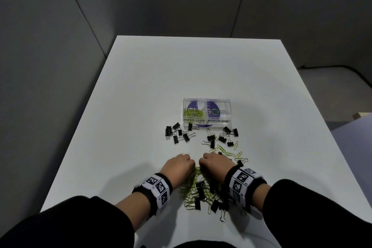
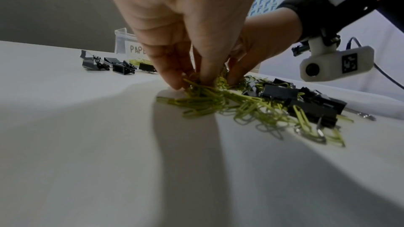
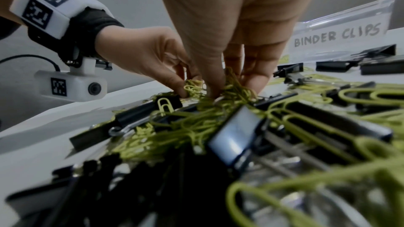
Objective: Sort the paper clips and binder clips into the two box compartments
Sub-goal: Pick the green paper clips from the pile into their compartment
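1. Head view: left hand [image 1: 178, 165] and right hand [image 1: 214, 164] side by side – fingertips curled, pinching green paper clips [image 1: 194, 185].
2. Beyond both: binder clips [image 1: 180, 134], then box [image 1: 208, 121] on worktop [image 1: 141, 86].

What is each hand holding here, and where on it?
Both the left hand and right hand pinch green paper clips by fingertips at the mixed pile's far edge; no binder clip is held.
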